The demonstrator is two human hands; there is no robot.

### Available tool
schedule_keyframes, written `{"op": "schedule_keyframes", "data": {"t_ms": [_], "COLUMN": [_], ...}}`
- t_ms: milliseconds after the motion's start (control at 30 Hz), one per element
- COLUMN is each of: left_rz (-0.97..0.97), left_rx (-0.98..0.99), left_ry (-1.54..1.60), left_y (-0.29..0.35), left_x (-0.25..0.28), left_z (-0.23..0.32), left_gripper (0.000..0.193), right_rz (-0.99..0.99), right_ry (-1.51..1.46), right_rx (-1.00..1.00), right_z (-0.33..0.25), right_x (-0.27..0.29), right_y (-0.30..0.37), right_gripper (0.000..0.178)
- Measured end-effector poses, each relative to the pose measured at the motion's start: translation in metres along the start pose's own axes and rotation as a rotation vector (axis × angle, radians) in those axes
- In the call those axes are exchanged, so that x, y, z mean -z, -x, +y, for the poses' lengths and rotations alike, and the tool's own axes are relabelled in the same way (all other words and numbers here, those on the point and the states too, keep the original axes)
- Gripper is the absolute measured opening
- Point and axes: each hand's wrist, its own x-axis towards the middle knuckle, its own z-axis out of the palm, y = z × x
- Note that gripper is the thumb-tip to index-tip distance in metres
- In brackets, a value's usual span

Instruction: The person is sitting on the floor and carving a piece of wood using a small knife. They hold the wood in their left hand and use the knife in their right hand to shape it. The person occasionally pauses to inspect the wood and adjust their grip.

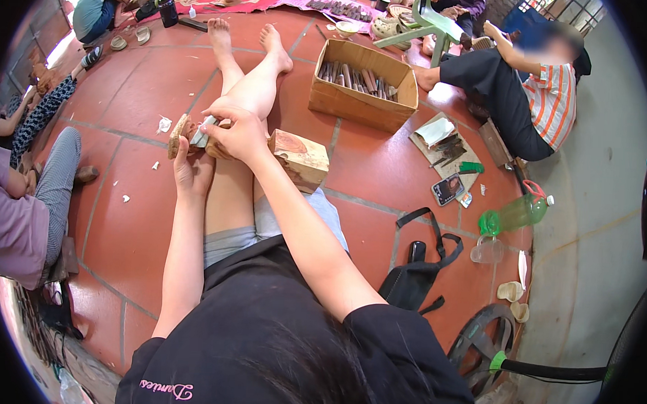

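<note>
My left hand (193, 173) is closed around a small brown carved wooden piece (175, 136), held upright above my outstretched legs. My right hand (241, 135) pinches a small grey, folded sheet-like piece (202, 130) against or very near the wood; its exact kind is too small to tell. Under my right wrist lies a pale wooden block (301, 160) with a reddish-brown grain patch, resting across my thighs. A rounded wooden part shows beside it beneath my right fingers, and my hand partly hides where the two meet.
A cardboard box (364, 106) of wood-handled tools stands beyond my legs. At right lie a phone (448, 189), a green brush (471, 167), a green plastic bottle (514, 216) and a black bag (408, 281). People sit at left (24, 203) and right (548, 103). White scraps dot the tiles.
</note>
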Motion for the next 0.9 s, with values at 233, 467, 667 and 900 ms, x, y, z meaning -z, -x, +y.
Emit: {"op": "schedule_keyframes", "data": {"t_ms": [233,467,667,900], "left_rz": [0.059,0.020,0.042,0.044], "left_rx": [0.045,0.074,0.053,0.079], "left_ry": [0.084,0.036,0.057,0.069], "left_y": [-0.004,-0.002,-0.005,-0.007], "left_x": [0.008,0.005,0.016,0.012], "left_z": [0.001,0.001,0.001,0.001], "left_gripper": [0.047,0.055,0.053,0.051], "right_rz": [0.319,0.103,0.187,0.339], "right_ry": [0.063,0.061,-0.020,0.084], "right_rx": [-0.029,0.067,0.070,0.168], "right_z": [-0.011,-0.010,-0.009,-0.002], "right_x": [0.001,0.002,0.003,0.003], "right_y": [0.000,0.004,0.003,-0.002], "right_gripper": [0.025,0.022,0.022,0.027]}}
